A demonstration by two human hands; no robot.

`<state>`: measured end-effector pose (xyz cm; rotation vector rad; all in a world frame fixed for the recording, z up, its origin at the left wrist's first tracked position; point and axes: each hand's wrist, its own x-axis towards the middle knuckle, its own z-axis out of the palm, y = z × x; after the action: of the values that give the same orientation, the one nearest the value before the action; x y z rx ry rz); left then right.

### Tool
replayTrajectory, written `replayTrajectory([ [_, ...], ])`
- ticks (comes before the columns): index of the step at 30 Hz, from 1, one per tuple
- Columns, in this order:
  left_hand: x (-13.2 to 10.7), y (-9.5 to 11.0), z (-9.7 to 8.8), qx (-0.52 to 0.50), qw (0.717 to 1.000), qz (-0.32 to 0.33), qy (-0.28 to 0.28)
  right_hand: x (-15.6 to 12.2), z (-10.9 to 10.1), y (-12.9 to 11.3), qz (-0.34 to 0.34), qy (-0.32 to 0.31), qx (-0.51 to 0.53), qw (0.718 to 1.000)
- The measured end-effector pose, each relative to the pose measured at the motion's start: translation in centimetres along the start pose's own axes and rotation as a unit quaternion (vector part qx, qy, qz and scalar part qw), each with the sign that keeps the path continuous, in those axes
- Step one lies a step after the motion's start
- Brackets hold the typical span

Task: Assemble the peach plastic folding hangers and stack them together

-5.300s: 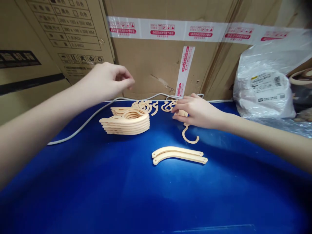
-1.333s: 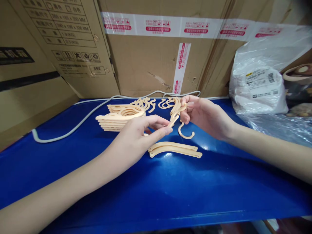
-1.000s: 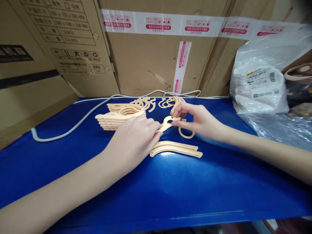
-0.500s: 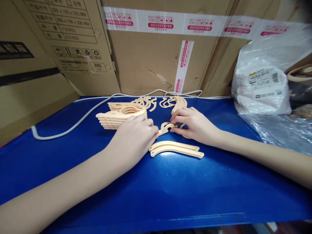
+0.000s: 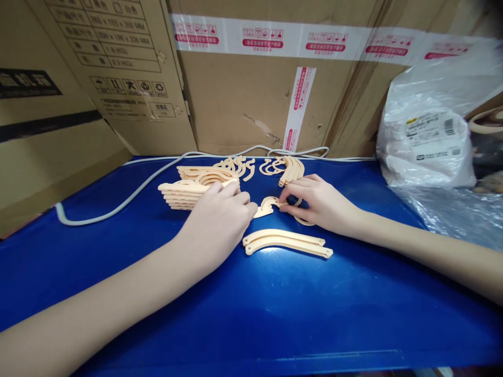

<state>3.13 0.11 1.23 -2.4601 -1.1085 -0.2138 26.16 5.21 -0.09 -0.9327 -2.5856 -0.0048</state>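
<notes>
A cream plastic hanger piece with a curved, hook-like middle lies low over the blue table between my hands. My left hand is closed on its left end, the fingertips partly hidden behind the knuckles. My right hand pinches the curved part with thumb and fingers. Under the right hand a thin cream hook partly shows. Two curved hanger arms with holes at their ends lie side by side in front of the hands. Left of my left hand stands a stack of hanger pieces, partly covered by it.
Several loose hooks and a bundle of curved arms lie at the back of the blue table. A white cable runs along the rear, before cardboard boxes. A plastic-wrapped package sits at the right.
The view has shifted slightly, so everything sits a little further right. Both hands keep their hold on the hanger piece, and more of its curved part shows between them.
</notes>
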Motion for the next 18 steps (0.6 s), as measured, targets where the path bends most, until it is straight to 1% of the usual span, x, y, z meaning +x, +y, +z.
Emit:
replayTrajectory([
  [4,0.14,-0.01,-0.35,-0.004,0.999,0.003,-0.044,0.12,-0.38,0.1,-0.002,-0.011,-0.011,1.0],
  [6,0.2,0.08,-0.48,-0.002,0.998,0.003,-0.057,0.15,-0.52,0.06,-0.001,-0.011,-0.02,1.0],
  [8,0.21,0.2,-0.47,-0.003,0.999,0.006,-0.049,0.15,-0.61,0.0,-0.001,-0.011,-0.027,1.0],
  [13,0.19,0.34,-0.12,-0.001,1.0,0.01,-0.002,0.1,-0.69,0.01,-0.006,-0.007,-0.031,0.999],
  [15,0.2,0.35,-0.07,0.003,1.0,0.005,0.004,0.04,-0.65,0.08,-0.005,-0.003,-0.036,0.999],
  [18,0.26,0.42,-0.14,-0.002,1.0,-0.001,-0.002,-0.07,-0.55,0.16,-0.011,0.005,-0.043,0.999],
])
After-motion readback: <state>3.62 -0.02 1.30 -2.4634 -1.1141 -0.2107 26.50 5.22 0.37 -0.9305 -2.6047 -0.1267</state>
